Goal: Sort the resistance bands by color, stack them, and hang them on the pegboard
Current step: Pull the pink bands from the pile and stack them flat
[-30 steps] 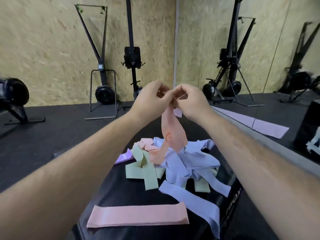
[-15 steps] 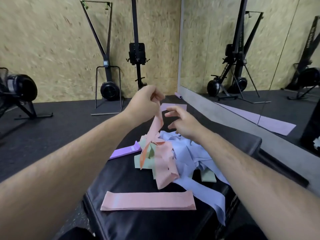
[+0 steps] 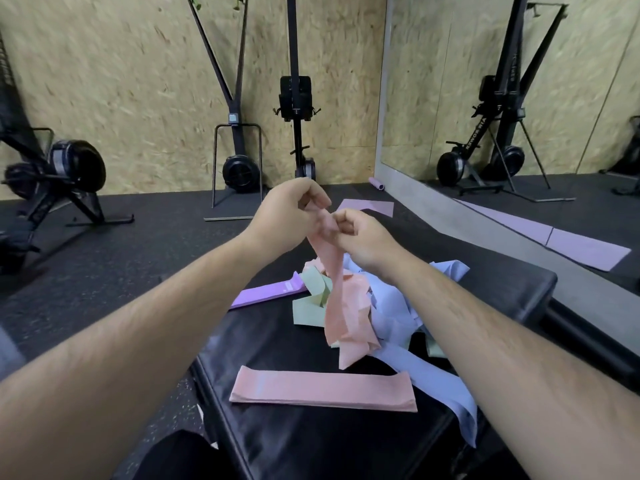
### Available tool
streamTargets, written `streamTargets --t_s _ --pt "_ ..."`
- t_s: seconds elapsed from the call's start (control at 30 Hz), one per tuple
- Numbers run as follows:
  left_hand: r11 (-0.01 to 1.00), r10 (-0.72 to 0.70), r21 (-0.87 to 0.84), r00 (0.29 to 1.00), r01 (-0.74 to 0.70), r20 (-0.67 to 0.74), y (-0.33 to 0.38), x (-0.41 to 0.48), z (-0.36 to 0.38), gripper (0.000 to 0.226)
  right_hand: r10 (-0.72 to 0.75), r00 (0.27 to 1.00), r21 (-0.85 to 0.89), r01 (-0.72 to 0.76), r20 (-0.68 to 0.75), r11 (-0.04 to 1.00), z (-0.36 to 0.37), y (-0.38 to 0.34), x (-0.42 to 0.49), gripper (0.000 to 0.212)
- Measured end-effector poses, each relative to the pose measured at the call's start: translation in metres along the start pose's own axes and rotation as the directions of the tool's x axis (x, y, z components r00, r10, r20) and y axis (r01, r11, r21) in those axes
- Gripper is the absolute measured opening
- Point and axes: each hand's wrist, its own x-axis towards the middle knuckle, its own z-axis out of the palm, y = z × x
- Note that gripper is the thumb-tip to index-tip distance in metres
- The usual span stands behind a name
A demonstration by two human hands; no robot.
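Observation:
Both hands pinch the top end of a pink band (image 3: pixel 341 299) that hangs down twisted over the pile. My left hand (image 3: pixel 291 213) grips it from the left, my right hand (image 3: pixel 360 237) from the right, fingertips nearly touching. Below them lies a tangled heap on a black padded bench (image 3: pixel 277 441): green bands (image 3: pixel 311 299), light blue bands (image 3: pixel 394 317) and a purple band (image 3: pixel 266 292) at the heap's left. A flat pink band stack (image 3: pixel 323 391) lies alone near the bench's front. One blue band droops over the bench's right edge.
Black exercise machines (image 3: pixel 239 168) stand along the chipboard wall, another (image 3: pixel 52 174) at the left. A mirror (image 3: pixel 519 98) fills the right wall above a grey ledge. A lilac mat (image 3: pixel 367 206) and a small lilac roller (image 3: pixel 376 183) lie on the dark rubber floor behind the bench.
My right hand, open and apart half a second ago, has come back up and closed on the pink band's top beside my left hand. The band hangs straighter over the heap.

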Motion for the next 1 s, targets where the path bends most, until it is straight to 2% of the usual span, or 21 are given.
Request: streamTargets --t_s 0.17,0.3,0.37,0.47,0.53,0.63,0.83,0.93,1.0 --pt "0.996 -0.066 -0.062 0.996 0.062 -0.066 -0.008 -0.02 0.0 0.022 0.056 0.997 -0.033 -0.054 0.045 0.998 0.002 0.004 -0.021 0.022" --pt "0.971 -0.189 -0.173 0.975 0.167 -0.12 -0.021 -0.04 -0.003 0.017 0.104 0.987 -0.102 -0.092 0.12 0.991 -0.005 0.016 -0.045 0.019" --pt "0.947 -0.248 -0.247 0.957 0.206 -0.153 -0.026 -0.053 -0.007 0.016 0.138 0.972 -0.169 -0.106 0.192 0.98 -0.012 0.023 -0.058 0.01" --pt "0.914 -0.325 -0.324 0.919 0.245 -0.223 -0.043 -0.076 -0.011 0.026 0.212 0.953 -0.308 -0.14 0.214 0.941 -0.03 0.037 -0.081 0.017" --pt "0.876 -0.392 -0.39 0.891 0.285 -0.229 -0.058 -0.093 -0.01 0.029 0.245 0.953 -0.347 -0.172 0.177 0.922 -0.042 0.05 -0.097 0.026" --pt "0.816 -0.479 -0.464 0.852 0.344 -0.21 -0.077 -0.124 -0.003 0.024 0.249 0.966 -0.332 -0.212 0.071 0.919 -0.056 0.065 -0.12 0.014" --pt "0.717 -0.624 -0.553 0.745 0.425 -0.237 -0.112 -0.187 0.022 0.018 0.244 0.962 -0.062 -0.253 -0.119 0.966 -0.058 0.101 -0.158 0.025" --pt "0.733 -0.641 -0.48 0.725 0.482 -0.251 -0.127 -0.211 0.035 0.021 0.252 0.95 0.031 -0.25 -0.183 0.968 -0.042 0.115 -0.165 0.025" --pt "0.786 -0.603 -0.357 0.753 0.505 -0.263 -0.131 -0.219 0.04 0.021 0.245 0.941 0.009 -0.25 -0.234 0.968 -0.03 0.128 -0.171 0.025"
